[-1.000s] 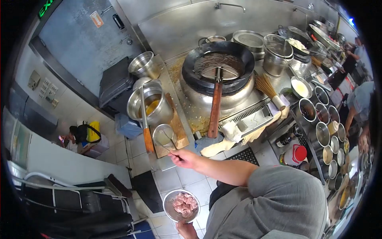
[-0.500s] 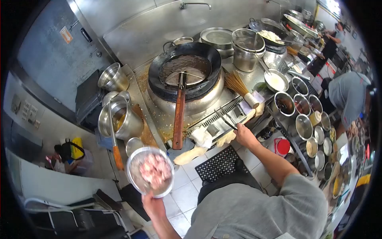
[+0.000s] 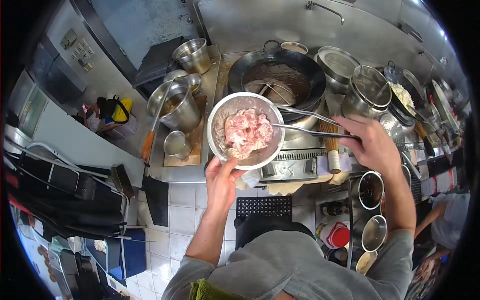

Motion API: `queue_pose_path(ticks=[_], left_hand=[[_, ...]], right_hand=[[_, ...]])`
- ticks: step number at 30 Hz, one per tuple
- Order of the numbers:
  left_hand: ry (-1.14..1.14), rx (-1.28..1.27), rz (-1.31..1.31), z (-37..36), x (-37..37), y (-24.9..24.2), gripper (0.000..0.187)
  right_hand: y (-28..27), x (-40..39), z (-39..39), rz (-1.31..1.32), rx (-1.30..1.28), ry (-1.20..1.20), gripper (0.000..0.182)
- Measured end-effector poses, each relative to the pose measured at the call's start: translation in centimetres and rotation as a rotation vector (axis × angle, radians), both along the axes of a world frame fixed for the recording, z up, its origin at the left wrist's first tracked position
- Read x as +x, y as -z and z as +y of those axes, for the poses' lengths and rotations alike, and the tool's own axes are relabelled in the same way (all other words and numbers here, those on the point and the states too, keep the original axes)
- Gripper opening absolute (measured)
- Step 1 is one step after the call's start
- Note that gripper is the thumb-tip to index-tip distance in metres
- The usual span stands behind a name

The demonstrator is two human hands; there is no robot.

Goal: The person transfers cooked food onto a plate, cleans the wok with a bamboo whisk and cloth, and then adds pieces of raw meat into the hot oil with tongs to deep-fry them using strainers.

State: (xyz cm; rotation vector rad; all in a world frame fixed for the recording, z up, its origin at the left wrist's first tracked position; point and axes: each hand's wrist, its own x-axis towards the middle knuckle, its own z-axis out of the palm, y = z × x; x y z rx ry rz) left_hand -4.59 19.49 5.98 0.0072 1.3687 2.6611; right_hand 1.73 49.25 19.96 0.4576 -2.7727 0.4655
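My left hand (image 3: pixel 222 177) grips the near rim of a round metal bowl (image 3: pixel 216 125), thumb over the edge. Pieces of raw pink meat (image 3: pixel 247 131) with a pale coating lie inside it. In my right hand (image 3: pixel 372 142) is a pair of metal tongs (image 3: pixel 320 131), arms spread, tips at the bowl's right side. Behind the bowl stands a large black wok (image 3: pixel 317 75) of dark liquid on the stove. A mesh strainer (image 3: pixel 280 92) rests in it, its handle hidden by the bowl.
Left of the wok are a metal pot (image 3: pixel 187 117) with a wooden-handled ladle (image 3: pixel 148 145) and a small metal cup (image 3: pixel 176 145). A bamboo brush (image 3: pixel 331 145) lies right of the burner. Sauce containers (image 3: pixel 372 192) line the right side. Another person (image 3: pixel 450 215) is at far right.
The bowl has come up and right, in front of the wok. My right hand has brought the tongs from the stove's front edge to the bowl. The view has turned left.
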Motion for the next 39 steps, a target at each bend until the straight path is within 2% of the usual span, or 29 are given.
queue_pose_path(ticks=[2, 4, 5, 6, 8, 9, 12, 13, 20, 23, 28, 32, 36, 38, 39], left_hand=[[0.019, -0.019, -0.009, 1.1, 0.3, 0.3, 0.020], [0.027, -0.020, -0.002, 2.0, 0.4, 0.4, 0.020], [0.032, -0.039, 0.004, 2.3, 0.3, 0.7, 0.020], [0.038, -0.060, 0.008, 2.4, 0.2, 0.9, 0.020], [0.057, -0.067, 0.011, 2.4, -0.6, 1.0, 0.020], [0.079, -0.046, -0.024, 2.3, -1.0, 1.1, 0.020], [0.109, -0.002, -0.047, 2.5, -3.2, 1.1, 0.020], [0.107, 0.009, -0.068, 2.7, -4.0, 1.4, 0.020], [0.134, 0.094, -0.196, 3.7, -8.3, 2.0, 0.028], [0.107, 0.073, -0.195, 3.5, -8.2, 1.7, 0.030], [0.061, 0.052, -0.212, 2.0, -4.9, 1.4, 0.030], [-0.022, 0.110, -0.270, 1.6, -2.5, 2.4, 0.031], [-0.114, 0.129, -0.286, 2.0, -1.3, 2.1, 0.033], [-0.138, 0.110, -0.288, 2.1, -1.3, 1.9, 0.033], [-0.152, 0.093, -0.280, 2.1, -1.4, 1.9, 0.033]], right_hand=[[-1.3, -1.5, -0.4, -0.002, 0.090, -0.026, 0.040], [-1.8, -2.9, -1.1, 0.042, 0.323, -0.115, 0.036], [-1.6, -3.7, -1.6, 0.073, 0.407, -0.117, 0.028], [-1.2, -4.6, -1.7, 0.077, 0.412, -0.119, 0.028], [-1.1, -6.9, -1.7, 0.011, 0.600, -0.238, 0.023], [-2.0, -7.4, -1.8, 0.026, 0.585, -0.254, 0.016], [-5.4, -8.6, -1.4, 0.033, 0.617, -0.212, 0.014], [-6.3, -9.1, -0.9, 0.131, 0.583, -0.213, 0.013], [-11.7, -15.6, 0.2, 0.154, 0.519, 0.071, 0.017], [-9.1, -21.1, 1.1, 0.084, 0.572, 0.117, 0.018], [1.1, -31.9, 0.1, -0.175, 0.701, 0.214, 0.023], [8.5, -37.9, 0.1, -0.246, 0.593, 0.254, 0.027], [8.7, -40.0, 1.4, -0.298, 0.570, 0.331, 0.030], [6.6, -40.6, 3.6, -0.277, 0.500, 0.344, 0.031], [3.6, -38.6, 3.5, -0.298, 0.538, 0.374, 0.033]])
